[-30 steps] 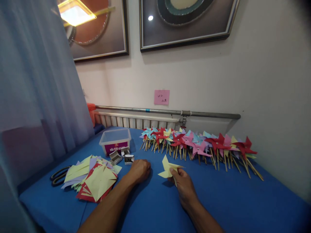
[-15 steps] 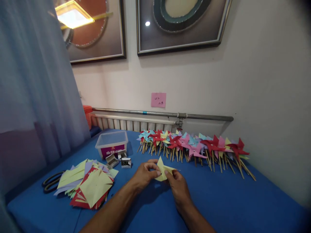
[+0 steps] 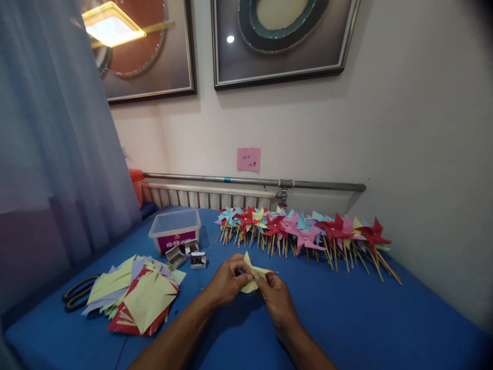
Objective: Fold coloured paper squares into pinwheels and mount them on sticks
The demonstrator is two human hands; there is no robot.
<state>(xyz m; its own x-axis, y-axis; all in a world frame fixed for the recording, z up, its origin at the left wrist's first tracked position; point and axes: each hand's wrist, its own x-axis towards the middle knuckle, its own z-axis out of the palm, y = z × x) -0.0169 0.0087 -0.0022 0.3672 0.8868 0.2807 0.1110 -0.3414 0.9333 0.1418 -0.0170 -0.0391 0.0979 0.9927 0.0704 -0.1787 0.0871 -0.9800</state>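
Left fingers point(image 3: 242, 280), right fingers point(image 3: 262, 285): pinching yellow pinwheel point(image 3: 259, 270) | pink note point(image 3: 248, 159): "252" (handwritten) | purple label point(image 3: 176, 241): characters unclear

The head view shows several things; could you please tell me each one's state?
Yellow paper: folded, pinched by left hand and right hand
Plastic tub: open
Small boxes: open; front one holds dark pieces
Loose paper: slit, piled
Rear pinwheels: folded, on sticks
Scissors: partly hidden; open or shut unclear
Curtain: hanging

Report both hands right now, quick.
Left hand: closed, thumb and fingers pinching the pale yellow paper pinwheel.
Right hand: closed, gripping the same pinwheel from its other side.
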